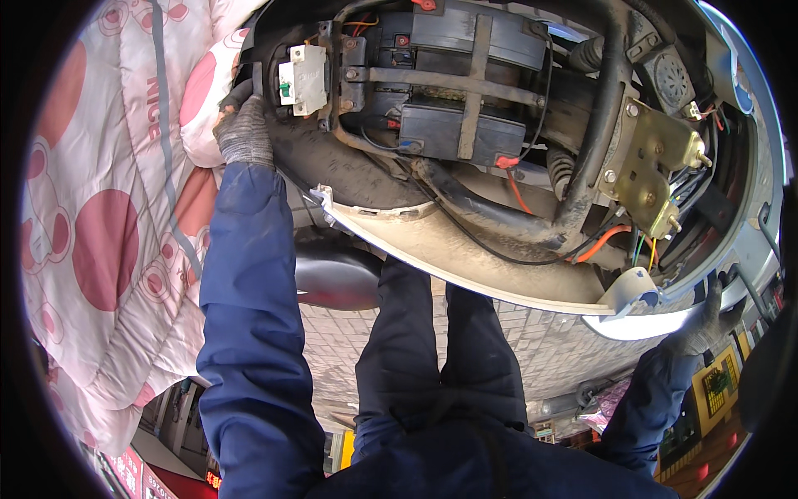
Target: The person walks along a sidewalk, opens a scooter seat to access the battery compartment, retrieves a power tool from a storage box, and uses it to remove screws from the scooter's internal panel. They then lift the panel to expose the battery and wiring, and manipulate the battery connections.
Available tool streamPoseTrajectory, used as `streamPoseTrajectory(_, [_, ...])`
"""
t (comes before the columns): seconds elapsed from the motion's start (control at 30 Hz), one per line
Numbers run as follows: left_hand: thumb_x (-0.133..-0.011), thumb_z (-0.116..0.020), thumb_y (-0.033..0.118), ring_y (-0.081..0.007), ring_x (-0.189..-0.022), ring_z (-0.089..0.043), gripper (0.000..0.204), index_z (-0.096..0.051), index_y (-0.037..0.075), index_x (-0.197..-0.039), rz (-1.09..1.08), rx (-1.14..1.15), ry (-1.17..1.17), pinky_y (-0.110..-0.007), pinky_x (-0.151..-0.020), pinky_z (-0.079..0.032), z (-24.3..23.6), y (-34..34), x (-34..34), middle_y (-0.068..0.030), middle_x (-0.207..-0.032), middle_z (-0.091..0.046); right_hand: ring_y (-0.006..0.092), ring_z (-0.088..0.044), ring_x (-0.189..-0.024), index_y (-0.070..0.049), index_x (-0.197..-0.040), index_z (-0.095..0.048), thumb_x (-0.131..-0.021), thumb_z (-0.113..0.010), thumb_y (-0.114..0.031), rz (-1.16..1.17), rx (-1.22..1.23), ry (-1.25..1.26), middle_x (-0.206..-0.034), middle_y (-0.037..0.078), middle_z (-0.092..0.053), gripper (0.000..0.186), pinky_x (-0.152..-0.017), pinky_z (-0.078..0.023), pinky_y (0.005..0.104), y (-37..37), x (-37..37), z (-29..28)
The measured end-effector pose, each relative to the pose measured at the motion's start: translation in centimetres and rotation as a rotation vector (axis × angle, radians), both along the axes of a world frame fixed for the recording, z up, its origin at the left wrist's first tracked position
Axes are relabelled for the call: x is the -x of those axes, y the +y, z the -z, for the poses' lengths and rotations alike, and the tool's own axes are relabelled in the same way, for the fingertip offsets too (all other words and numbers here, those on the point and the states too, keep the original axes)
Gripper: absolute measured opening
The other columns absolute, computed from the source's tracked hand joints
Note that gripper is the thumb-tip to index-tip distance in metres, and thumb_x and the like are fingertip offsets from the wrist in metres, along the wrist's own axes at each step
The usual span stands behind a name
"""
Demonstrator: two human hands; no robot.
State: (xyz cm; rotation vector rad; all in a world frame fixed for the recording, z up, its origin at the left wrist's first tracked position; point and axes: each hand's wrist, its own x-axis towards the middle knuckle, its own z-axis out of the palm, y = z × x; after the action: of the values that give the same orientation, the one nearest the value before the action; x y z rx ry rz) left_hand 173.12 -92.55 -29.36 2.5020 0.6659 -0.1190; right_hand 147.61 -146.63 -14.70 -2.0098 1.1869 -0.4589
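An opened electric scooter lies before me, its dark battery pack strapped under metal bars. My left hand, in a grey knit glove, is closed at the dark edge left of a white circuit breaker; what its fingers hold is hidden. At the rear right, my gloved right hand has its fingers around the end of the pale side body panel, near a dark grab rail. That panel curves along the scooter's near side, its dusty inner face showing.
A brass-coloured bracket and a round-grilled horn-like part sit right of the batteries, with loose coloured wires below. A pink-and-white quilted cover hangs at left. A dark rounded part sits above brick paving.
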Motion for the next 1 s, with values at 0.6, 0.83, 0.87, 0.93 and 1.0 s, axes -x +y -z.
streamPoseTrajectory(0.6, [-0.073,-0.06,0.021,-0.0191,-0.074,-0.061,0.032,-0.064,0.008,-0.102,0.071,-0.031,0.032,-0.029,-0.071,-0.047,0.9,0.7,0.4,-0.0099,-0.087,-0.066,0.0219,-0.062,-0.077,0.004,-0.107,-0.052,-0.071,-0.067,-0.006,0.043,-0.054,0.026,-0.086,0.011,-0.06,0.041,-0.07,-0.052,0.0323,-4.7,0.3,0.1])
streamPoseTrajectory(0.83, [-0.073,-0.061,0.03,-0.0206,-0.075,-0.06,0.038,-0.062,0.005,-0.102,0.049,-0.228,0.184,-0.031,-0.071,-0.047,2.5,2.3,-0.5,-0.0124,-0.084,-0.064,0.0182,-0.06,-0.07,0.002,-0.105,-0.053,-0.071,-0.068,-0.007,0.003,-0.079,0.004,-0.084,0.011,-0.06,0.039,-0.064,-0.05,0.0273,-4.3,0.2,0.0])
streamPoseTrajectory(0.87, [-0.073,-0.061,0.032,-0.0212,-0.076,-0.059,0.04,-0.062,0.005,-0.102,0.077,-0.351,0.232,-0.031,-0.072,-0.046,2.6,2.5,-0.5,-0.013,-0.083,-0.064,0.0186,-0.06,-0.071,0.003,-0.105,-0.053,-0.071,-0.068,-0.006,-0.001,-0.084,-0.001,-0.085,0.011,-0.06,0.038,-0.064,-0.051,0.0276,-4.4,0.3,0.0])
streamPoseTrajectory(0.93, [-0.073,-0.06,0.035,-0.0227,-0.078,-0.06,0.042,-0.062,0.005,-0.102,0.11,-0.213,0.155,-0.032,-0.074,-0.046,2.6,2.6,-0.3,-0.0139,-0.085,-0.064,0.0197,-0.061,-0.073,0.003,-0.107,-0.052,-0.072,-0.067,-0.005,-0.007,-0.095,-0.017,-0.087,0.011,-0.06,0.038,-0.066,-0.052,0.0285,-4.6,0.5,0.1])
streamPoseTrajectory(1.0, [-0.072,-0.061,0.034,-0.0237,-0.082,-0.059,0.042,-0.062,0.003,-0.1,0.077,-0.11,0.107,-0.032,-0.077,-0.045,2.1,2.3,0.0,-0.015,-0.086,-0.064,0.0213,-0.062,-0.075,0.004,-0.109,-0.05,-0.074,-0.065,-0.004,0.021,-0.124,-0.048,-0.089,0.013,-0.059,0.039,-0.068,-0.053,0.03,-4.9,0.8,0.0])
